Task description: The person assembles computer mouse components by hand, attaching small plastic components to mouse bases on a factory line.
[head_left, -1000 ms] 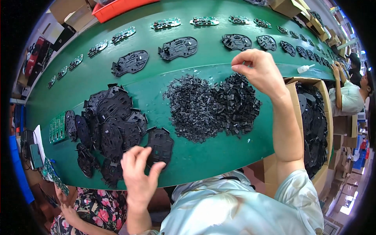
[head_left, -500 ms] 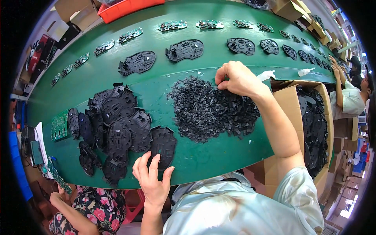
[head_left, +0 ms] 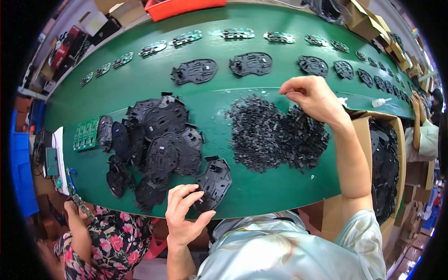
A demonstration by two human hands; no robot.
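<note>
At the far left of your green table (head_left: pixel 275 192), a green circuit-board panel (head_left: pixel 86 134) lies flat, with a seated co-worker in floral clothing (head_left: pixel 114 242) below that end. Next to the panel, a jumbled heap of black shells (head_left: pixel 165 140) overlaps in layers and crowds the space to the left of your working spot. Beyond it, at the top, a red bin (head_left: pixel 185 9) is cut off by the view, so you cannot tell what it holds. Your left hand (head_left: pixel 190 212) is partly open, thumb well away from the curled fingers, whose tips meet the lower left edge of a single black shell (head_left: pixel 217 183) lying tilted at the heap's right side. Two adjoining mounds follow: fine black parts (head_left: pixel 254 135), then chunkier black pieces (head_left: pixel 303 149). Above the second, your right hand (head_left: pixel 310 97) has thumb and forefinger drawn together; a dark speck shows at the tips, too small to tell if it is gripped. Past your right forearm, a white bottle (head_left: pixel 380 101) lies on its side, and below it an open cardboard box (head_left: pixel 400 156), packed with more black shells (head_left: pixel 383 163), stands against the table's right end.
</note>
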